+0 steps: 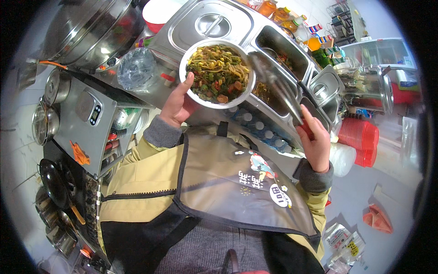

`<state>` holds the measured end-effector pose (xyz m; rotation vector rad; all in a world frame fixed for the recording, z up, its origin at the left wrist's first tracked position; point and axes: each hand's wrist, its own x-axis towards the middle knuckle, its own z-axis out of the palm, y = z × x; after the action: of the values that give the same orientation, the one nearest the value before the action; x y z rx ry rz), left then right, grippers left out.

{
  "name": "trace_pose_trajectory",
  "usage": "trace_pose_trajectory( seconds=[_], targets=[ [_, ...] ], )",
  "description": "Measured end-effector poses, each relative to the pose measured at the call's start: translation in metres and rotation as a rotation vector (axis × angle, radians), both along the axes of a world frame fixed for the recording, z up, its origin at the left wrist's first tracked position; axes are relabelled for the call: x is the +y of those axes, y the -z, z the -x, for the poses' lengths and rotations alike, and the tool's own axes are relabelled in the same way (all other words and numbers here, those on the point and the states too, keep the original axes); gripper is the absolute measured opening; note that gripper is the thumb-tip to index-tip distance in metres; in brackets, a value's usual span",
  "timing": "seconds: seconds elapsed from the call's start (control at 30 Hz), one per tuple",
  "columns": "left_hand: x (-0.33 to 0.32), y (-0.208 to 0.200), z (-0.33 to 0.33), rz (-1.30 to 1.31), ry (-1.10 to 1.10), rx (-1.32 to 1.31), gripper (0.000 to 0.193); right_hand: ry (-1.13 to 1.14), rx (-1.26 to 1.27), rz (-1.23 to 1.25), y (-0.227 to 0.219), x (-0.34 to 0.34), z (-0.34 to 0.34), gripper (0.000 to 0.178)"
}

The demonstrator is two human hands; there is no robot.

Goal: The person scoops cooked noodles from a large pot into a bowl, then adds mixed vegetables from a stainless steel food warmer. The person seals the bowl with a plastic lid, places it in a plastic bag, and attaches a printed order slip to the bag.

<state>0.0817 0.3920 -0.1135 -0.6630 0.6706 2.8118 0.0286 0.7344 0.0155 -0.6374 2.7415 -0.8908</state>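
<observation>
Kitchen serving station, clock positions read from the bowl. A stainless-steel surface (160,49) carries a pan lid (194,25) at 12 o'clock and, toward 2 o'clock, an open food pan (273,37) backed by bottles (292,20). A large metal pot (91,32) stands at 10 o'clock and a clear plastic bag (136,68) at 9; between 8 and 9, a grey side table (68,129) bears a scale (86,106). A black wok (54,185) lies at 8 o'clock, stacked red containers (358,141) at 4; a pink cloth (378,219) rests on the floor (360,192) between 4 and 5.

The white bowl (219,105), filled with noodle-like strands and greens (216,68), is gripped by the left hand (178,109) between 7 and 8 o'clock, thumb at the rim, the fingers largely hidden. The right hand (315,141), at 4 o'clock, is closed around a long metal utensil (284,97), blurred, its exact type unclear.

The bowl is round, without a long axis, its mouth facing the viewer. The utensil's long axis runs from 5 o'clock at the grip to 11 at its far end, near the bowl's right edge.
</observation>
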Motion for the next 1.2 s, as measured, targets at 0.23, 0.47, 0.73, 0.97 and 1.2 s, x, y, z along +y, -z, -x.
trace_pose_trajectory(
  seconds=[0.23, 0.47, 0.73, 0.97, 1.2],
  targets=[
    [-0.026, 0.020, -0.027, -0.057, -0.174, 0.062, 0.064, 0.212, -0.036, -0.185, 0.071, 0.020, -0.025, 0.058],
    [-0.047, 0.023, -0.042, -0.038, -0.256, 0.012, 0.068, 0.285, -0.069, -0.207, 0.134, 0.024, -0.072, 0.059],
    [-0.070, 0.025, -0.049, -0.012, -0.244, -0.018, 0.069, 0.570, -0.515, 0.298, 0.126, -0.023, -0.047, 0.063],
    [-0.092, 0.024, -0.062, -0.045, -0.238, -0.023, 0.064, 0.141, 0.041, 0.081, 0.134, -0.153, 0.047, 0.066],
    [-0.090, 0.013, -0.071, -0.091, -0.252, -0.009, 0.067, 0.204, 0.133, -0.214, 0.173, -0.231, 0.101, 0.079]
  ],
)
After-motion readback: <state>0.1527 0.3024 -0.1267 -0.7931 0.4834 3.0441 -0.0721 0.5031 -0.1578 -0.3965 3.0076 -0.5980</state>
